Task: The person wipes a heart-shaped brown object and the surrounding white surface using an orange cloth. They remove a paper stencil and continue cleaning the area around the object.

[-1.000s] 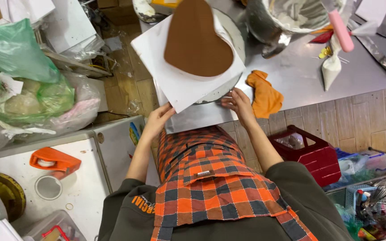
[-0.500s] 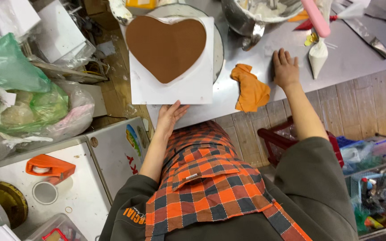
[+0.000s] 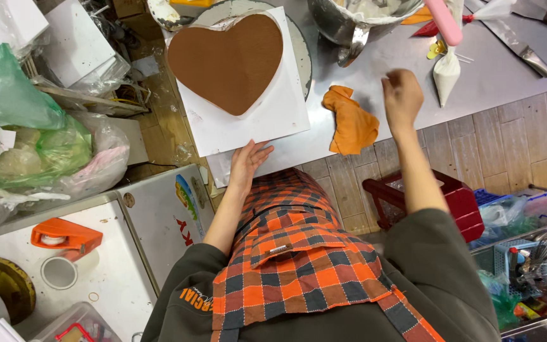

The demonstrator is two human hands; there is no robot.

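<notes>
**Heart-shaped cake layer on white board, one hand steadying it**

A brown heart-shaped cake layer (image 3: 228,60) lies flat on a square white board (image 3: 267,120), which sits on a round turntable (image 3: 303,57) on the steel bench (image 3: 489,76). The point of the heart faces the person.

The left hand (image 3: 248,161) rests palm down at the near edge of the board, its fingers (image 3: 257,152) spread and touching the white paper there; it grips nothing. The right hand (image 3: 402,95) hovers above the bench, well apart from the board, its fingers loosely curled and holding nothing.

A crumpled orange cloth (image 3: 351,123) lies on the bench between the two hands, just beside the board. A filled white piping bag (image 3: 446,75) lies near the right hand, beyond it. A metal mixing bowl (image 3: 362,16) stands past the cloth, at the far side of the bench.
</notes>
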